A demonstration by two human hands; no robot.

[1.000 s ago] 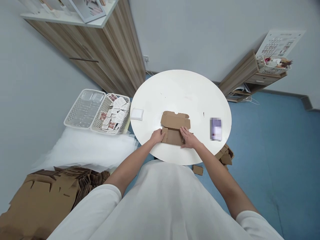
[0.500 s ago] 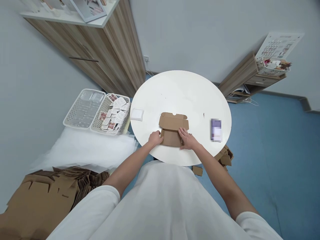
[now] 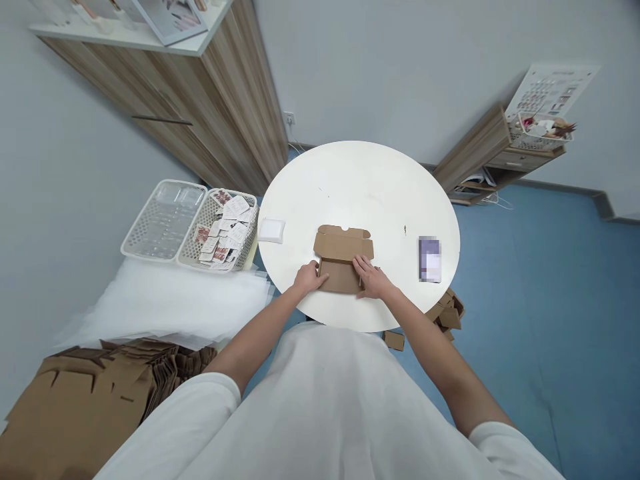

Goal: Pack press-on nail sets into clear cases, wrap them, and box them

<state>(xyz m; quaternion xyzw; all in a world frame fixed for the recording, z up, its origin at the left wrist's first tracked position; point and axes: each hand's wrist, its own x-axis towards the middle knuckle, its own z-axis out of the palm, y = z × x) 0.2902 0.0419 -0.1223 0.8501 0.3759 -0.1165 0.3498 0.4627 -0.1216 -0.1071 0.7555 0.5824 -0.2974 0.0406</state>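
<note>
Open cardboard box [image 3: 341, 252] is held on near side of counter [image 3: 360, 183], left end clamped by left hand [image 3: 307, 277], right end by right hand [image 3: 373, 277]; walls could be buckled by uneven squeezing.

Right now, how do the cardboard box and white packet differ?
The cardboard box is brown, the packet white. The box looks larger than the packet. The left hand and right hand touch the open box; neither touches the packet. Both objects rest on the table.
</note>
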